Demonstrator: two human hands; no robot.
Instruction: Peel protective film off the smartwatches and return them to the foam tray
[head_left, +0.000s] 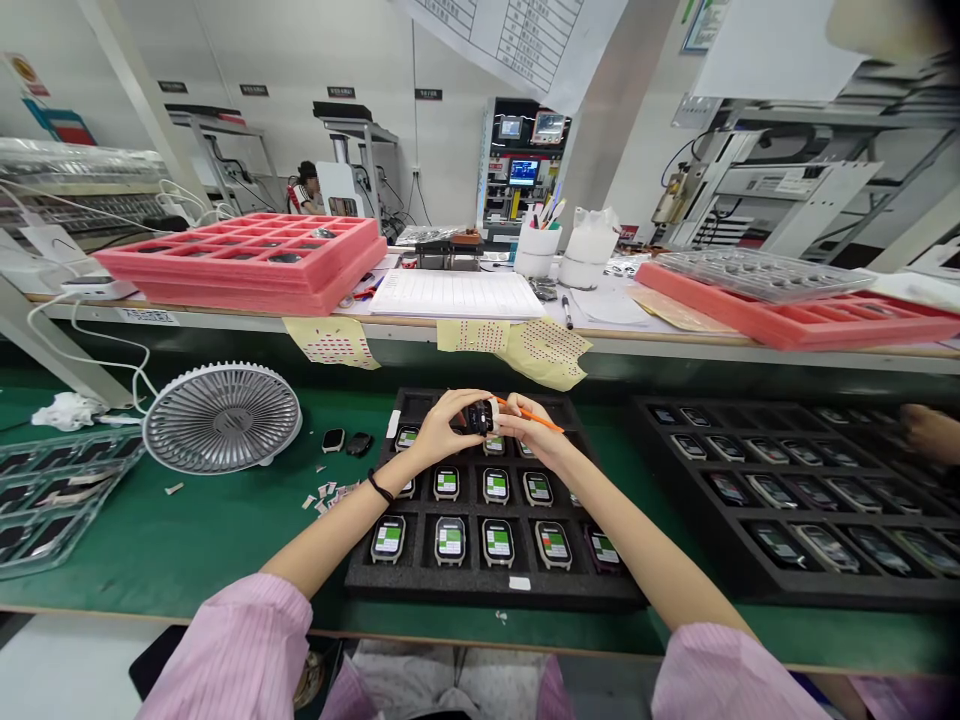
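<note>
Left hand point(442, 425) clamped on small black device point(478, 418), thumb and fingers around its left side. Device held up over the black foam tray point(450, 585), toward tray's far edge, above rows of watches point(497, 542); sits between both hands, right of left hand's fingertips. Right hand point(525, 422) closed around orange tool point(544, 420), fingertips at device's right side; contact unclear. Beyond tray's right edge: second foam tray point(795, 588) with more watches, co-worker's hand point(930, 432) near its far side, blurred.
</note>
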